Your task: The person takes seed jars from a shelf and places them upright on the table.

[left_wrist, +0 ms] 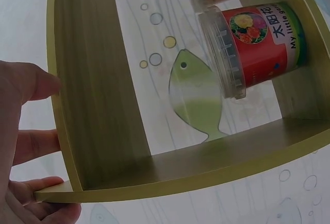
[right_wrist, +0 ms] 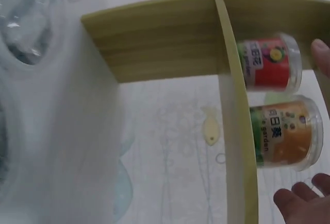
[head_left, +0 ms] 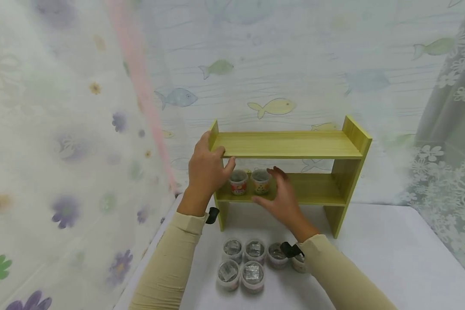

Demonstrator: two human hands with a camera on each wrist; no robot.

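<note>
My left hand (head_left: 206, 167) grips the upper left corner of a yellow-green two-tier wooden shelf (head_left: 290, 145); in the left wrist view its fingers (left_wrist: 36, 144) lie around the end of the side panel. On the lower tier, towards the left, a red-labelled lidded cup (left_wrist: 260, 46) stands upright beside an orange-labelled cup (right_wrist: 283, 134). My right hand (head_left: 282, 199) is just right of the orange cup, fingers spread and curved. In the right wrist view a small gap separates its fingertips (right_wrist: 286, 199) from that cup.
In front of the shelf, several similar lidded cups (head_left: 252, 275) stand on the white-covered table (head_left: 379, 258); the right wrist partly covers the rightmost. A patterned fish curtain (head_left: 314, 77) hangs close behind, and a floral curtain (head_left: 66, 172) hangs on the left.
</note>
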